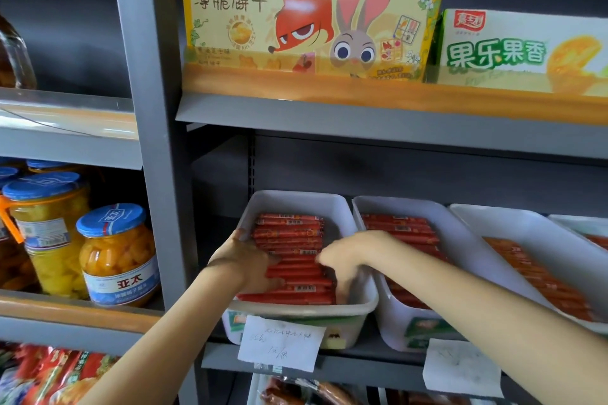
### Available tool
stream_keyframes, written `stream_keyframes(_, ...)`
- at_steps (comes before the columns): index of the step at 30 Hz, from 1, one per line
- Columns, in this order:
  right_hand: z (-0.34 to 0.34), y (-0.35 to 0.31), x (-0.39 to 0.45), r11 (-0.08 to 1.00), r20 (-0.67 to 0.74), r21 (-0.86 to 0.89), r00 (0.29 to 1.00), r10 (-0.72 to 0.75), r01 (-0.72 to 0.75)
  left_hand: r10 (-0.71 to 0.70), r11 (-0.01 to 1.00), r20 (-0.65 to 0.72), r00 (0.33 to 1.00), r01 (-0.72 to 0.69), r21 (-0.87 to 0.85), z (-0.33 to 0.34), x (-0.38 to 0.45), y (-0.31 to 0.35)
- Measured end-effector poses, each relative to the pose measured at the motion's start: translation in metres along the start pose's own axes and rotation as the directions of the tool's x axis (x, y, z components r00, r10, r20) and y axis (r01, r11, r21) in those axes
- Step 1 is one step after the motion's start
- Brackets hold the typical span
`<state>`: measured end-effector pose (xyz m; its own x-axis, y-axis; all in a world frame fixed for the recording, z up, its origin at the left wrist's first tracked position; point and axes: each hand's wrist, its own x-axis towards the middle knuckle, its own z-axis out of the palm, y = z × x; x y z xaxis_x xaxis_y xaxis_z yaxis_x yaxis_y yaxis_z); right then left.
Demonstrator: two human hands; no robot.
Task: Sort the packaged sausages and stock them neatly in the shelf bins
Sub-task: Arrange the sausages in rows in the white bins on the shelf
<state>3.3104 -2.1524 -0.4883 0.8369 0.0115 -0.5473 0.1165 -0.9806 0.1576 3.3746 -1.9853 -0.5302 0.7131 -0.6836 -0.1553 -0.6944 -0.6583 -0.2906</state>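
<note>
Two hands work in one bin; noted from largest item down. Grey metal shelf unit (378,122): tiered, with an upright post dividing bays, so stock faces outward at reach height. Upper tier carries a yellow biscuit box (312,10) and a green-and-white box (513,46), both stood on edge behind an orange lip, presumably so the printed faces show. Middle tier holds white plastic bins side by side, touching or nearly so. Leftmost bin (296,316): tilted toward the aisle, front wall low, which lets contents be seen and reached. Second bin (391,325) just to its right, likewise filled with red sticks; a third bin (526,223) beyond, part filled. Fruit jars (115,253) with blue lids stand upright in the left bay, labels forward. Packaged sausages (292,240) lie in the leftmost bin in a flat stack, long axes running left to right, ends roughly flush; judged as the neatening step, rows being squared between the hands. Left hand (245,256): fingers mostly straight, pressed flat against the left ends and top of the stack, gripping nothing. Right hand (342,265): fingers curled down at the right ends of the stack near the bin wall; fingertips hidden, so cannot tell whether it pinches a stick or merely pushes. Paper price tag (281,344) hangs on the bin front, handwriting illegible.
</note>
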Motion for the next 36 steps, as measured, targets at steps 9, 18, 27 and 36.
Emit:
stream_keyframes(9, 0.008, -0.013, 0.010, 0.661, 0.136, 0.733, 0.987, 0.091, -0.161, 0.078, 0.996, -0.003, 0.997, -0.078, -0.034, -0.005, -0.007, 0.000)
stream_keyframes(18, 0.005, 0.000, 0.004, 0.597, -0.071, 0.800, 0.979, 0.192, -0.059, 0.110, 0.992, -0.051, 0.993, -0.113, -0.061, 0.000, -0.005, -0.003)
stream_keyframes(27, 0.015, -0.026, 0.044, 0.830, -0.143, 0.551, 0.970, 0.195, -0.086, 0.093, 0.994, -0.035, 0.995, -0.095, -0.056, 0.010, 0.006, -0.008)
stream_keyframes(36, 0.013, -0.015, 0.051, 0.655, -0.180, 0.755, 0.954, 0.241, -0.023, 0.076, 0.994, -0.041, 0.996, -0.079, -0.075, 0.006, 0.003, -0.006)
